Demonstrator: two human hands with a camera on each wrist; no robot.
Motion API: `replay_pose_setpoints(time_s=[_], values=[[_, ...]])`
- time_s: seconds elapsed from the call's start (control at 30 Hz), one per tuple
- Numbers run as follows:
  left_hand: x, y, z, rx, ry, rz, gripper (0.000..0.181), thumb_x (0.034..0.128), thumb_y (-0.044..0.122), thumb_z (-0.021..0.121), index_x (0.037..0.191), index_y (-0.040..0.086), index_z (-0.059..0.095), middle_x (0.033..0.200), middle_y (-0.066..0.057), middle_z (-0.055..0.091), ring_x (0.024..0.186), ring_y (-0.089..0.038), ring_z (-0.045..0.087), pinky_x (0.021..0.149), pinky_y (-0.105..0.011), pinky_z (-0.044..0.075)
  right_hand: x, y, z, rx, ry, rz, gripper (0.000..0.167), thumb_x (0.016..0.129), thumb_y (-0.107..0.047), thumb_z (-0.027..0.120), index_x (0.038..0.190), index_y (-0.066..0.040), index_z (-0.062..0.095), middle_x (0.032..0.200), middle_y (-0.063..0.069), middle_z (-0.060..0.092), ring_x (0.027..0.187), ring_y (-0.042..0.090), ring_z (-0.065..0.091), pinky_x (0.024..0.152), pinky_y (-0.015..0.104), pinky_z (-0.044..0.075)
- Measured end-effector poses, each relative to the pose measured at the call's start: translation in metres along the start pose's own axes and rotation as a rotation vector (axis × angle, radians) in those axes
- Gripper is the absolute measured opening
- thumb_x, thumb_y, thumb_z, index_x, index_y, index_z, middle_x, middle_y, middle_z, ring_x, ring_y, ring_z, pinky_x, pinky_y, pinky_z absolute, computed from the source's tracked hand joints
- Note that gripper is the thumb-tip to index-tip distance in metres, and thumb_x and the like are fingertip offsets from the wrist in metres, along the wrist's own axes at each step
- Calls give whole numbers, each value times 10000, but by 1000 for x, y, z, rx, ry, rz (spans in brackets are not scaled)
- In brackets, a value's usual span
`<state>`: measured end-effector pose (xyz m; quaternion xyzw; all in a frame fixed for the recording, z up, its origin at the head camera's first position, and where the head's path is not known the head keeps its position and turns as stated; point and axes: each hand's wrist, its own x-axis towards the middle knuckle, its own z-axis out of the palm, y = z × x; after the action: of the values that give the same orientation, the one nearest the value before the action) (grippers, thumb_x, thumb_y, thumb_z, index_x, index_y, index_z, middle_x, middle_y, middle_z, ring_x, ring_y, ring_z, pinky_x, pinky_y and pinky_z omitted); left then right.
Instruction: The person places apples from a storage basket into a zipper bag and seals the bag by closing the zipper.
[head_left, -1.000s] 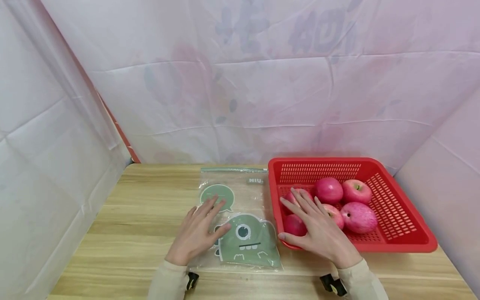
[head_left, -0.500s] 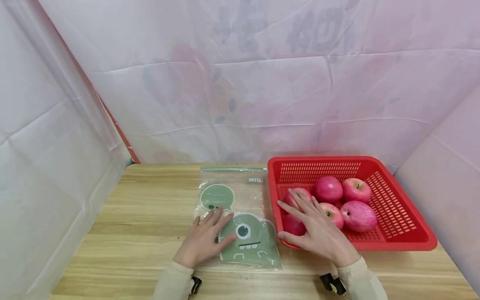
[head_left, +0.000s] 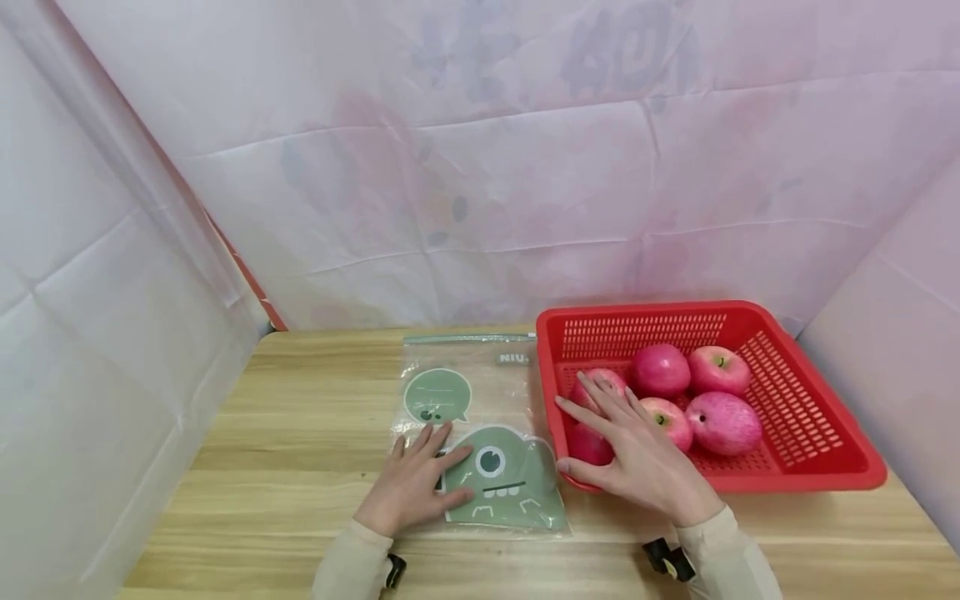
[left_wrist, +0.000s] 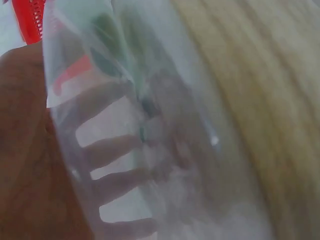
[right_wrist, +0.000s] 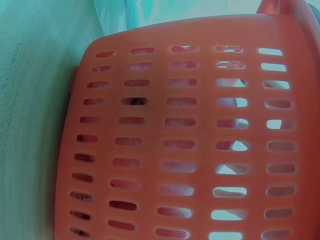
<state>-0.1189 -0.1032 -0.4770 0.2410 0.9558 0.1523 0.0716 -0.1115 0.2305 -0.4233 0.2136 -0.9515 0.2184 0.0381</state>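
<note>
Left hand (head_left: 411, 492) lower in frame than a second ago, fingers spread over monster-print zip bag (head_left: 513, 446), lower centre. Right hand (head_left: 641, 454) also spread, over left end of red basket (head_left: 795, 408), lower right; apples (head_left: 726, 423) inside. Pale cloth (head_left: 480, 192) behind.

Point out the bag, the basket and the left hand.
Bag (head_left: 492, 462): head view, on the printed monster's eye.
Basket (head_left: 795, 482): head view, on the near rim.
Left hand (head_left: 415, 490): head view, on the back of the hand.
</note>
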Motion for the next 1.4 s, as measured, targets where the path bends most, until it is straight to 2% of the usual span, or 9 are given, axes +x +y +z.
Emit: replay_pose_setpoints(time_s=[0.23, 0.37, 0.53, 0.7, 0.9, 1.13, 1.4], values=[[0, -6, -17, -73, -60, 7, 608, 898, 568, 683, 1361, 175, 663, 1588, -204, 407, 1465, -497, 343, 1122, -806, 206, 2, -1, -3, -1, -7, 8, 758, 869, -693, 664, 1505, -312, 507, 1665, 92, 300, 1545, 362, 237, 1273, 546, 161], [-3, -7, -23, -84, -48, -5, 586, 905, 544, 672, 1337, 149, 673, 1579, -212, 417, 1465, -495, 345, 1129, -810, 170, 2, -2, -2, 1, -4, 11, 754, 871, -690, 664, 1505, -314, 506, 1667, 95, 294, 1546, 349, 243, 1274, 538, 165], [-8, 7, -26, -81, -24, 21, 593, 922, 517, 671, 1404, 177, 612, 1570, -199, 437, 1444, -498, 379, 1097, -811, 248, 1, -2, -3, -2, 7, 3, 755, 872, -682, 670, 1507, -309, 503, 1670, 91, 288, 1542, 360, 250, 1271, 538, 173], [-10, 24, -21, -99, -78, 22, 595, 921, 564, 663, 1418, 241, 608, 1581, -179, 427, 1441, -501, 382, 1034, -829, 314, 1, -1, -2, 12, 1, 8, 754, 870, -693, 663, 1504, -317, 506, 1674, 74, 281, 1543, 368, 244, 1264, 550, 191], [-10, 26, -11, -105, -112, 4, 538, 906, 584, 663, 1306, 227, 709, 1580, -175, 426, 1446, -513, 363, 998, -847, 329, 0, -2, -2, 20, -3, 18, 763, 859, -697, 675, 1502, -322, 508, 1669, 78, 295, 1545, 366, 239, 1263, 551, 195], [-10, 22, -12, -110, -72, 5, 403, 881, 520, 716, 1133, 210, 774, 1535, -146, 486, 1418, -507, 411, 988, -845, 343, 1, -2, -3, 11, 3, 7, 763, 851, -684, 694, 1496, -316, 518, 1669, 72, 295, 1544, 340, 256, 1246, 578, 222], [-14, 9, -17, -87, -23, -13, 281, 853, 494, 754, 913, 220, 738, 1458, -141, 560, 1361, -509, 480, 988, -846, 339, -1, -3, -2, 16, -4, 15, 765, 853, -695, 683, 1500, -324, 511, 1672, 68, 285, 1545, 337, 253, 1240, 590, 226]])
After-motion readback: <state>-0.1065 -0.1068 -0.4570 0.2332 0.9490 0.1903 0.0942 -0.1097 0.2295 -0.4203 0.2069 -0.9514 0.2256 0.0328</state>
